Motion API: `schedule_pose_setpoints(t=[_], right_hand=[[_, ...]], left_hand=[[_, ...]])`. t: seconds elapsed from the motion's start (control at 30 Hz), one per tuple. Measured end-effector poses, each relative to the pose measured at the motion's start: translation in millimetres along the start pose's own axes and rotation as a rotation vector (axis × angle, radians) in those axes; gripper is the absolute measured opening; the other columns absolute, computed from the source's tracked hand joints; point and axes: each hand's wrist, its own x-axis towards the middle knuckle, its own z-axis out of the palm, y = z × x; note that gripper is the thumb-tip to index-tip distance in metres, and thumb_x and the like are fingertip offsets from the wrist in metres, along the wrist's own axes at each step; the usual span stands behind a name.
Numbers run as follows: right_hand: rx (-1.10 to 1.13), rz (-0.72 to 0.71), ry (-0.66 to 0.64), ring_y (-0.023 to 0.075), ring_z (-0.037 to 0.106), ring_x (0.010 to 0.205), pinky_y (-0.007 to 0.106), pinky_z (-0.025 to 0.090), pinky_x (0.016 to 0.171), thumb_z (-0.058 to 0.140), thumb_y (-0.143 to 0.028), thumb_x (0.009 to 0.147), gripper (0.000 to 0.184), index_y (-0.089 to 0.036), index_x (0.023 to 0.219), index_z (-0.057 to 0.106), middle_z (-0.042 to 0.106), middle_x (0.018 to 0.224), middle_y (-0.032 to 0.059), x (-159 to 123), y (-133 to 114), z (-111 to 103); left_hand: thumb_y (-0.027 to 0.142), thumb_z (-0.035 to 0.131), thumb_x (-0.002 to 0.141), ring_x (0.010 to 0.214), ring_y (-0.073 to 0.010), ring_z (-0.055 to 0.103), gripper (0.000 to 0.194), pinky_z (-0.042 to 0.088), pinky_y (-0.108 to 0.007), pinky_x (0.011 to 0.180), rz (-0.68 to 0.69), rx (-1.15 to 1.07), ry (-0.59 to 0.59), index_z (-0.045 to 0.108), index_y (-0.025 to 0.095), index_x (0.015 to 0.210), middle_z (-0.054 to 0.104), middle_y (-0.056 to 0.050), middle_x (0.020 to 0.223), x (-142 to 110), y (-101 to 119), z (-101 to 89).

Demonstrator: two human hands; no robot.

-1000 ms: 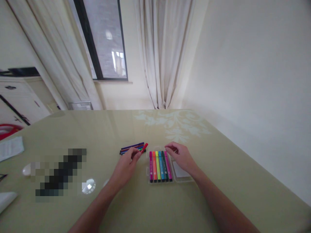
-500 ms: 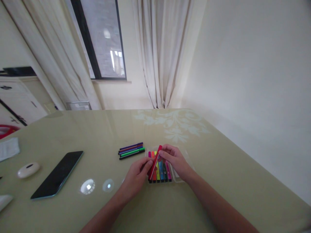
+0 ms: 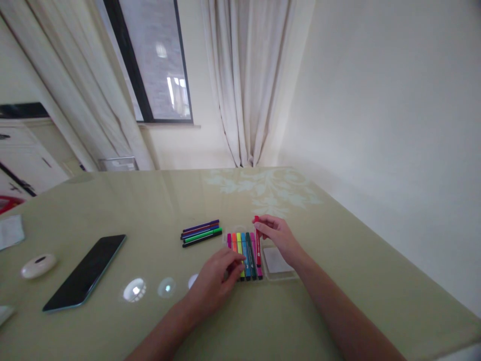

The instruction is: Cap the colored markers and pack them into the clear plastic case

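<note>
My right hand (image 3: 276, 233) pinches a red marker (image 3: 258, 250) near its top end. That marker stands almost upright in the picture, over the right side of a row of colored markers. The row lies in a clear plastic case (image 3: 235, 229) and shows magenta, orange, yellow, blue, dark green and pink; a blue marker (image 3: 244, 243) is near the middle. My left hand (image 3: 216, 273) hovers over or rests on the lower left of the row, its fingers loosely bent and apart, with no marker seen in them. It hides the lower ends of the leftmost markers.
Left of the case lie several loose pens (image 3: 201, 235), blue, green and black. A dark tablet or phone (image 3: 84, 273) and a white oval object (image 3: 38, 265) are farther left. The case's lid (image 3: 280, 260) lies open at the right. A wall borders the table's right side.
The red marker has moved right, out of both hands' hold into my right hand alone, and turned more upright. My left hand has let go of it and stays over the row's left side.
</note>
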Motion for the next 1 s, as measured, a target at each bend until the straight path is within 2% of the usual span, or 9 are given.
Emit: schedule_pose_setpoints(t=[0.13,0.23,0.37,0.5,0.63,0.73,0.87,1.0], right_hand=[[-0.039,0.056,-0.01,0.0152,0.064,0.069,0.028,0.049,0.065,0.079,-0.047,0.077,0.038,-0.017,0.1,0.072,0.069,0.075,0.0006,1.0,-0.1,-5.6],[-0.117,0.066,-0.034,0.0147,0.065,0.066,0.026,0.05,0.062,0.077,-0.044,0.078,0.041,-0.018,0.108,0.069,0.069,0.073,-0.0006,1.1,-1.8,-13.0],[-0.233,0.077,-0.08,0.0138,0.064,0.06,0.025,0.05,0.057,0.075,-0.041,0.08,0.036,-0.019,0.109,0.069,0.068,0.07,-0.0013,1.2,-1.0,-20.6],[-0.309,0.088,-0.105,0.0145,0.065,0.057,0.025,0.051,0.055,0.073,-0.036,0.083,0.031,-0.018,0.108,0.069,0.068,0.068,-0.0012,1.9,5.1,-17.9],[-0.421,0.054,-0.095,0.0148,0.067,0.056,0.026,0.052,0.057,0.07,-0.029,0.086,0.023,-0.018,0.106,0.069,0.071,0.071,0.0004,0.8,9.4,-11.4],[-0.535,0.016,-0.077,0.017,0.07,0.063,0.027,0.053,0.062,0.071,-0.026,0.085,0.021,-0.019,0.105,0.072,0.075,0.075,0.0027,-0.3,9.5,-9.6],[-0.757,-0.097,-0.098,0.0193,0.069,0.071,0.03,0.051,0.068,0.073,-0.029,0.085,0.02,-0.02,0.103,0.079,0.077,0.081,0.005,-0.5,7.5,-9.7],[-0.85,-0.138,-0.128,0.0198,0.067,0.074,0.031,0.049,0.072,0.073,-0.029,0.086,0.02,-0.023,0.102,0.082,0.079,0.089,0.0059,-0.6,5.7,-9.1]], left_hand=[[0.036,0.073,0.091,0.105,-0.027,0.062,0.03,0.053,-0.041,0.092,0.125,0.259,-0.054,0.068,0.025,0.119,0.067,-0.009,0.113,-3.9,1.7,1.3],[0.035,0.073,0.091,0.102,-0.0264,0.062,0.03,0.053,-0.041,0.089,0.122,0.345,-0.06,0.067,0.025,0.118,0.065,-0.008,0.112,-5.0,0.9,1.1],[0.037,0.072,0.091,0.101,-0.0256,0.062,0.029,0.054,-0.04,0.087,0.132,0.396,-0.059,0.066,0.025,0.117,0.065,-0.007,0.111,-5.9,-2.4,-0.4],[0.04,0.07,0.092,0.105,-0.0279,0.063,0.038,0.053,-0.043,0.092,0.204,0.486,-0.056,0.062,0.026,0.126,0.066,-0.009,0.117,-5.7,0.5,0.6],[0.029,0.063,0.098,0.118,-0.0287,0.06,0.043,0.049,-0.047,0.101,0.317,0.508,-0.122,0.055,0.028,0.14,0.064,-0.009,0.133,-4.3,11.0,5.6],[0.021,0.057,0.101,0.126,-0.0267,0.057,0.045,0.047,-0.046,0.106,0.377,0.512,-0.161,0.053,0.031,0.145,0.06,-0.007,0.146,-4.7,13.3,11.2],[0.015,0.053,0.101,0.131,-0.024,0.055,0.049,0.044,-0.043,0.111,0.4,0.492,-0.182,0.053,0.032,0.147,0.061,-0.005,0.146,-5.9,7.6,15.7],[0.012,0.053,0.099,0.13,-0.023,0.056,0.05,0.044,-0.043,0.112,0.378,0.452,-0.19,0.055,0.031,0.145,0.064,-0.005,0.143,-4.4,7.4,16.4]])
